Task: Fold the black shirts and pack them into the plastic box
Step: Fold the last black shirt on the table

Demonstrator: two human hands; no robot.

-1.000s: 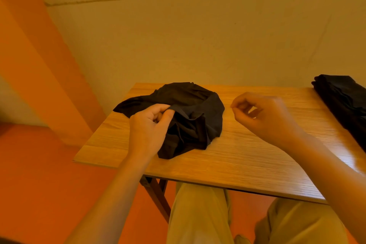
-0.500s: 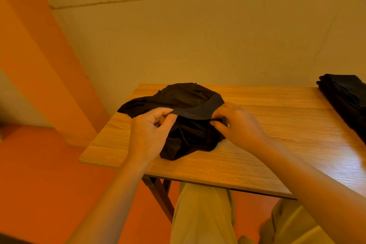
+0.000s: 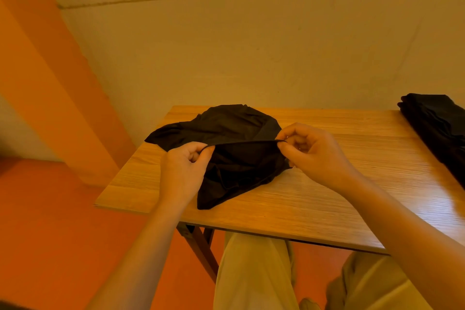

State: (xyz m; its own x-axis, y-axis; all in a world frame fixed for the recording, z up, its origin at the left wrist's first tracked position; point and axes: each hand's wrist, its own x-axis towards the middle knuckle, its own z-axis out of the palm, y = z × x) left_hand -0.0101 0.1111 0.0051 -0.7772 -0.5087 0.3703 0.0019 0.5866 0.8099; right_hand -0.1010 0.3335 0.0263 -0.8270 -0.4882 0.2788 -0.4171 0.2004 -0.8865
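the crumpled black shirt (image 3: 226, 148) is lying in a loose heap on the wooden table (image 3: 314, 199), and one edge of it is being stretched taut between the person's two hands, running as a thin straight line from fingertip to fingertip. the left hand (image 3: 182, 171) is pinching the left end of that edge, its thumb and forefinger pressed together on the cloth while the other fingers are curling in beneath; the bulk of the shirt is spreading away behind and to the right of those fingers, with a fold hanging down just below them toward the near side of the table. the right hand (image 3: 312, 153) is pinching the other end of the edge, thumb and forefinger closed on the fabric, the remaining fingers curled loosely toward the palm and holding nothing that i can make out. the body of the shirt is sitting to the left of and slightly below these right fingers, with a rounded lump of it rising just beyond the stretched edge. both wrists are hovering above the tabletop rather than resting on it. well off to the right of the right fingers, at the far corner of the table, a stack of dark folded clothes (image 3: 437, 131) is lying, apart from both hands. below the table edge the person's light trousers (image 3: 254, 274) are showing, over an orange floor (image 3: 50, 234).
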